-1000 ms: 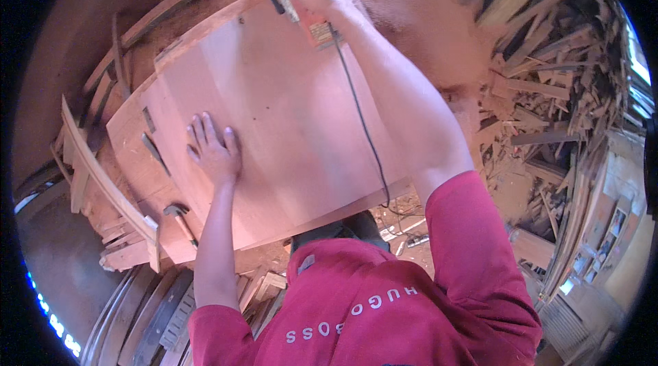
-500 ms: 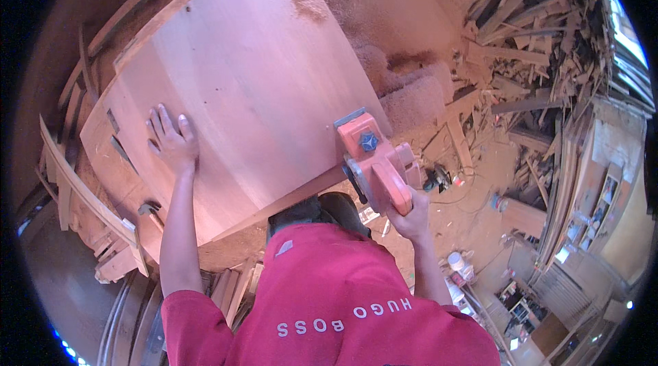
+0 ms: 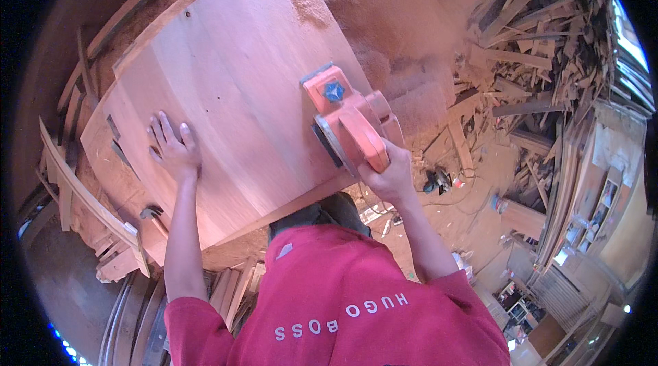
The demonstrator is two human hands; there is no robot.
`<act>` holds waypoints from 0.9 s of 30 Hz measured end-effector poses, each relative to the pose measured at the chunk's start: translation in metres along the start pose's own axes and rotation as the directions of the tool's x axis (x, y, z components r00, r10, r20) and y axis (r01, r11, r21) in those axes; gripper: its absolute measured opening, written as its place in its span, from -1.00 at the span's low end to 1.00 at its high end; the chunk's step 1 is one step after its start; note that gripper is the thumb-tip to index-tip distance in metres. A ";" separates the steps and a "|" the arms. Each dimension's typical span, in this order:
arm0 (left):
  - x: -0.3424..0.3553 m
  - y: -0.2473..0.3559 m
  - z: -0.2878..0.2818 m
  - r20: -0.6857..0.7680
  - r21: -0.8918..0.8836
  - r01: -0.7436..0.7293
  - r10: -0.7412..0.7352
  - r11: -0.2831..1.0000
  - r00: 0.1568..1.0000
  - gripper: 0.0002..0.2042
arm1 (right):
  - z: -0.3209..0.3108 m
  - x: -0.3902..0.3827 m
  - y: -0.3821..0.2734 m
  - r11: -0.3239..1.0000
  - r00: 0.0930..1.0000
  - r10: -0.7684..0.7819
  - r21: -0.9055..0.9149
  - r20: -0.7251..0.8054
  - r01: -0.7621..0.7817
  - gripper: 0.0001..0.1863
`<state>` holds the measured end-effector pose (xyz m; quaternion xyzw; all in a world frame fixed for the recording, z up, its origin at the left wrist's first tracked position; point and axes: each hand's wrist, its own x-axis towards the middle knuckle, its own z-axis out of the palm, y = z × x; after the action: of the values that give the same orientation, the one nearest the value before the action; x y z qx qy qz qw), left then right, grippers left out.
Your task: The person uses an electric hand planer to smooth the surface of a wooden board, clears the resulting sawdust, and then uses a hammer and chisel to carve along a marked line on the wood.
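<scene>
A broad, pale wooden panel [image 3: 240, 112] lies in front of me, dusted with sawdust at its far right corner. My left hand [image 3: 175, 152] rests flat on its left part, fingers spread. With my right hand [image 3: 389, 175] I grip the rear handle of an orange electric planer [image 3: 356, 134] with a blue front knob. The planer sits on the panel along its right edge, its front end pointing away from me. Its underside and the blade are hidden.
A claw hammer [image 3: 151, 213] lies left of the panel's near edge, by a curved wooden strip [image 3: 86, 191]. Sawdust heaps [image 3: 408, 85] lie beyond the right edge. Farther right is a large pile of scrap wood [image 3: 541, 44]. Another power tool [image 3: 439, 181] and cords lie on the floor.
My right hand has pushed the planer forward and to the left along the panel, away from my body. Sawdust hangs in the air on the right. My left hand has hardly moved.
</scene>
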<state>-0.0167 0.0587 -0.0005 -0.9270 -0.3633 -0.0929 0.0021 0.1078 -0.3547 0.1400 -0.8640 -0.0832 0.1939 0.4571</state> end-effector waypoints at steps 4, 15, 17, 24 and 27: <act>0.000 0.004 -0.005 0.018 -0.007 0.011 -0.011 1.000 1.000 -0.35 | 0.016 0.040 -0.017 0.999 0.999 -0.029 0.037 -0.028 0.030 -0.74; 0.002 0.006 -0.008 0.040 -0.023 0.010 -0.009 1.000 0.999 -0.37 | 0.050 0.154 -0.068 0.999 0.999 -0.050 -0.005 0.003 0.050 -0.76; 0.003 0.007 -0.009 0.048 0.001 0.011 -0.011 1.000 0.999 -0.36 | 0.057 0.174 -0.079 0.997 0.997 -0.076 -0.008 -0.022 0.075 -0.74; 0.004 0.009 -0.012 0.084 -0.034 0.033 -0.030 0.999 0.996 -0.36 | 0.084 0.242 -0.111 0.991 0.989 -0.136 -0.025 -0.051 0.134 -0.68; 0.004 0.010 -0.013 0.089 -0.031 0.032 -0.030 0.999 0.996 -0.36 | 0.095 0.272 -0.121 0.978 0.976 -0.203 -0.060 -0.074 0.199 -0.67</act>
<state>-0.0091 0.0534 0.0136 -0.9244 -0.3758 -0.0578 -0.0305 0.3204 -0.1271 0.1210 -0.8698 -0.1569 0.1099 0.4546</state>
